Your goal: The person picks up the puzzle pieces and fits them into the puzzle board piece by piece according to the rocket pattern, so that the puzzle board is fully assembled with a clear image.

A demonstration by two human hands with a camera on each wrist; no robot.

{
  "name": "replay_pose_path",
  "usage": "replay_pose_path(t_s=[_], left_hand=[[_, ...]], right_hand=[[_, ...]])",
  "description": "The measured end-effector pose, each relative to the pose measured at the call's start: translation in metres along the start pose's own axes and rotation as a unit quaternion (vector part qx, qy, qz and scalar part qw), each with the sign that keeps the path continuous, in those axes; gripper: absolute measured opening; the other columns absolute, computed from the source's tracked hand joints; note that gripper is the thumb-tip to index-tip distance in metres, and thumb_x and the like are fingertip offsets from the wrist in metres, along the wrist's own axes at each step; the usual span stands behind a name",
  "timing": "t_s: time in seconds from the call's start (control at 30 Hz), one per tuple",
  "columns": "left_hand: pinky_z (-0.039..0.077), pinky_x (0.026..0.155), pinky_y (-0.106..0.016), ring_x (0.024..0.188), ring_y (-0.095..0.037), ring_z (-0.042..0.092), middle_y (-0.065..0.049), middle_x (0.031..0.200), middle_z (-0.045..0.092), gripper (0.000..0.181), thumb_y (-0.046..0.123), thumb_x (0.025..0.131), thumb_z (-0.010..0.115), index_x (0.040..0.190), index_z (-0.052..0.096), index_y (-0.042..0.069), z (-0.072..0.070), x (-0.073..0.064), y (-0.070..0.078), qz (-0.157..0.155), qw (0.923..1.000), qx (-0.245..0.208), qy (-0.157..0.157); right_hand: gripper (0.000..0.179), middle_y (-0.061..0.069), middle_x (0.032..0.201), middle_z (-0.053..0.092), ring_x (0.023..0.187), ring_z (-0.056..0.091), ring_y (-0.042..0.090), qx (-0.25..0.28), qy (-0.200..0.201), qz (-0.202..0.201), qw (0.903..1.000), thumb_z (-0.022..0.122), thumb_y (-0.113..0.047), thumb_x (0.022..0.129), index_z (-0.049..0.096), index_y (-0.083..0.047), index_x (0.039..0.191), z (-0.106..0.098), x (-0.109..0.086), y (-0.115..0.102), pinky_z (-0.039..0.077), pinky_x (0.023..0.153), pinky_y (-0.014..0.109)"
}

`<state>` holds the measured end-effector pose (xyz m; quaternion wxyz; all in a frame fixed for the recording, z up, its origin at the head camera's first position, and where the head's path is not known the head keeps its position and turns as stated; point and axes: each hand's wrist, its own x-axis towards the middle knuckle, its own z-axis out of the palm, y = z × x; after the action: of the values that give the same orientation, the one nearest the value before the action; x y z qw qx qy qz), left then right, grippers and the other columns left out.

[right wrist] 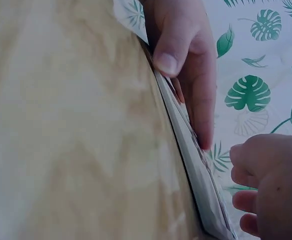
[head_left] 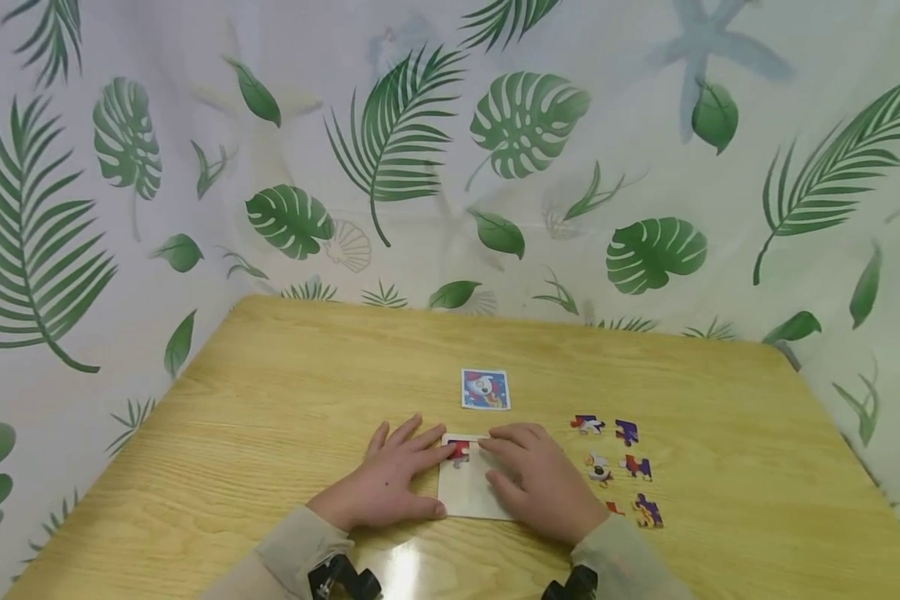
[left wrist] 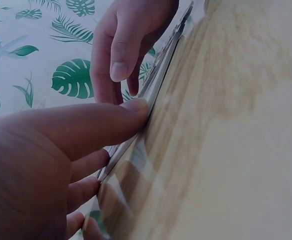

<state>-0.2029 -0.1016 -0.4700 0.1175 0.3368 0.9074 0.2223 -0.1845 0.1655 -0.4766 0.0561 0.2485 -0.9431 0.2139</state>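
Observation:
A small white puzzle tray [head_left: 465, 496] lies flat on the table. One red and purple puzzle piece [head_left: 462, 450] sits in its upper left corner. My left hand [head_left: 390, 482] rests with fingers spread at the tray's left side; its index fingertip touches that piece. The left thumb [left wrist: 111, 120] lies against the tray's edge in the left wrist view. Over the tray's right part is my right hand [head_left: 543, 483], fingers loosely bent, with no piece visible in it. In the right wrist view the right hand [right wrist: 276, 180] appears apart from the tray.
Several loose puzzle pieces [head_left: 637, 467] lie to the right of the tray, one partly hidden by the right hand. Behind the tray lies a picture card [head_left: 485, 392] of a white cartoon figure. A leaf-patterned curtain [head_left: 420, 267] hangs behind the wooden table [head_left: 307, 367].

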Motion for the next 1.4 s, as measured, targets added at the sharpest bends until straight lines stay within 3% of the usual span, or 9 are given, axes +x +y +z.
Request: replay_pose_path(t_s=[0.13, 0.37, 0.6, 0.73, 1.07, 1.4], left_hand=[[-0.007, 0.117, -0.063, 0.154, -0.031, 0.003, 0.002, 0.166, 0.024, 0.084, 0.056, 0.087, 0.071, 0.159, 0.037, 0.027, 0.002, 0.001, 0.001, -0.004, 1.0000, -0.003, -0.005], [-0.004, 0.116, -0.065, 0.154, -0.032, 0.006, 0.001, 0.165, 0.027, 0.083, 0.054, 0.087, 0.072, 0.158, 0.040, 0.026, 0.001, 0.000, -0.001, -0.004, 1.0000, -0.004, 0.004], [-0.003, 0.116, -0.066, 0.154, -0.034, 0.007, 0.000, 0.165, 0.028, 0.082, 0.053, 0.087, 0.073, 0.157, 0.041, 0.025, 0.001, -0.003, -0.001, -0.004, 0.9999, -0.011, 0.004], [-0.004, 0.116, -0.066, 0.154, -0.034, 0.007, -0.001, 0.165, 0.028, 0.082, 0.053, 0.087, 0.073, 0.157, 0.042, 0.025, 0.002, -0.004, -0.002, -0.004, 0.9999, -0.015, 0.002], [-0.004, 0.116, -0.065, 0.154, -0.033, 0.008, 0.000, 0.165, 0.028, 0.083, 0.055, 0.086, 0.072, 0.158, 0.040, 0.028, 0.002, -0.001, -0.004, 0.000, 0.9999, 0.009, 0.011], [-0.004, 0.116, -0.065, 0.154, -0.033, 0.006, 0.000, 0.165, 0.028, 0.083, 0.054, 0.087, 0.072, 0.158, 0.039, 0.026, 0.000, -0.002, -0.002, 0.004, 0.9999, 0.005, 0.008]], right_hand=[[0.037, -0.001, 0.137, 0.060, 0.129, 0.049, 0.022, -0.005, 0.007, 0.021, 0.9997, 0.066, -0.034, 0.098, 0.069, -0.021, 0.132, -0.007, -0.003, 0.011, 0.041, 0.108, 0.050], [0.033, 0.009, 0.131, 0.063, 0.124, 0.053, 0.033, -0.006, 0.048, 0.016, 0.9987, 0.069, -0.027, 0.097, 0.072, -0.013, 0.127, -0.020, -0.004, 0.037, 0.042, 0.104, 0.057], [0.033, 0.015, 0.134, 0.061, 0.128, 0.048, 0.040, -0.001, 0.054, 0.073, 0.9959, 0.064, -0.025, 0.100, 0.070, -0.010, 0.128, -0.035, -0.011, 0.070, 0.036, 0.106, 0.061], [0.035, 0.020, 0.136, 0.058, 0.129, 0.045, 0.044, 0.006, 0.048, 0.105, 0.9933, 0.063, -0.026, 0.101, 0.069, -0.007, 0.129, -0.043, -0.017, 0.084, 0.035, 0.105, 0.064], [0.047, 0.031, 0.146, 0.046, 0.133, 0.037, 0.054, -0.002, 0.025, 0.144, 0.9893, 0.057, -0.030, 0.103, 0.059, -0.003, 0.142, -0.060, -0.026, 0.104, 0.028, 0.105, 0.071], [0.046, 0.031, 0.149, 0.041, 0.134, 0.034, 0.056, -0.020, 0.015, 0.163, 0.9863, 0.055, -0.034, 0.103, 0.059, -0.011, 0.143, -0.056, -0.031, 0.113, 0.021, 0.104, 0.075]])
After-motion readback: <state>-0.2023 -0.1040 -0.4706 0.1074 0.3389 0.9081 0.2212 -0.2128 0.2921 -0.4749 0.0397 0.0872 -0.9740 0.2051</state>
